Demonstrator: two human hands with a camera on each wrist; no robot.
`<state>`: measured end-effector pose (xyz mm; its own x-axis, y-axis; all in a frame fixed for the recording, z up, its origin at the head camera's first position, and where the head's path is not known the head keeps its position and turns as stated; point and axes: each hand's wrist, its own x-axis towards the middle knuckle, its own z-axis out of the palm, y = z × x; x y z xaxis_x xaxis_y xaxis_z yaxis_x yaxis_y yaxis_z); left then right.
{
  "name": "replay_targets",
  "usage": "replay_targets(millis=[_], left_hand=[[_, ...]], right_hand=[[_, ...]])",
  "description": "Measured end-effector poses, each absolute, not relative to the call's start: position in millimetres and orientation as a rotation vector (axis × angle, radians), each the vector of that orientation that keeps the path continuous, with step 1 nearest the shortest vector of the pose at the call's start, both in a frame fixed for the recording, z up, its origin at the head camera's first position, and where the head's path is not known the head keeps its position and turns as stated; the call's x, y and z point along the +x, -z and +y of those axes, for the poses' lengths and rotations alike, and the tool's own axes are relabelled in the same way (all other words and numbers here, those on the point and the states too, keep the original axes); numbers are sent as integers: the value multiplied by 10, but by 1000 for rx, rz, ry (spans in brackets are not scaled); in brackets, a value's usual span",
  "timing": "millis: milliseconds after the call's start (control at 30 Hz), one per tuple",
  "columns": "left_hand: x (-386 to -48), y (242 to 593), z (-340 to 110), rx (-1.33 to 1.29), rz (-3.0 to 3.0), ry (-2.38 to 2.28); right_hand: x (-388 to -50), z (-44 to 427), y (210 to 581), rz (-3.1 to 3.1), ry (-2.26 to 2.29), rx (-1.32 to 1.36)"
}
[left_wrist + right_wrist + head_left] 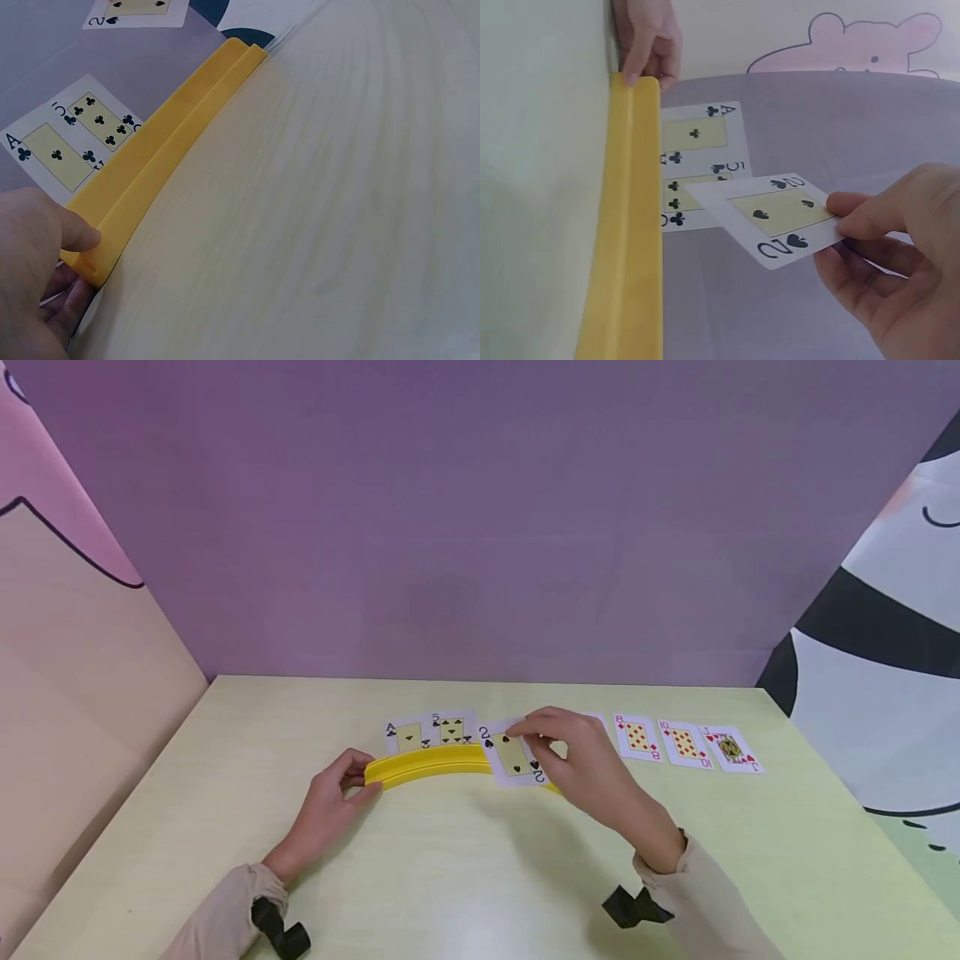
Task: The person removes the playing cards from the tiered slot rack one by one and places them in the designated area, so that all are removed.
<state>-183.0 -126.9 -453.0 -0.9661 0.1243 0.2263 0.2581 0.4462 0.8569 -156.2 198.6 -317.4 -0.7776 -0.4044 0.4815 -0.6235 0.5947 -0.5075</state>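
My left hand (330,797) grips the left end of a curved yellow card holder (427,766), with the thumb on its front in the left wrist view. Standing upright in the holder, toward its left part, are the ace of clubs (57,155) and the five of clubs (100,120), side by side. Between thumb and fingers, my right hand (900,255) pinches the two of spades (780,214) by one edge. That card is tilted and apart from the holder in the right wrist view. In the head view it hides part of the holder's right half.
Right of the holder, an eight of diamonds (637,737), a ten of diamonds (685,743) and a red jack (731,749) lie face up on the pale table (465,877). Another card is mostly hidden behind the right hand. A purple wall (480,527) rises behind the table.
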Motion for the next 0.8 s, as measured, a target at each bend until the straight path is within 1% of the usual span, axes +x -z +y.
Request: replay_targets(millis=[300,567,800], left_hand=[[-1809,4502,-1257,-318,-2577,1543],[-1803,4507,-1242,-320,-2582,1549],[-1820,4517,-1257,-346,-2568,1524]], right_hand=[[-1443,2085,3204,-2479,-942,842],[-1371,2254,3266,-2456,-874,798],[-1336,2427,3249,-2413,-824,782]])
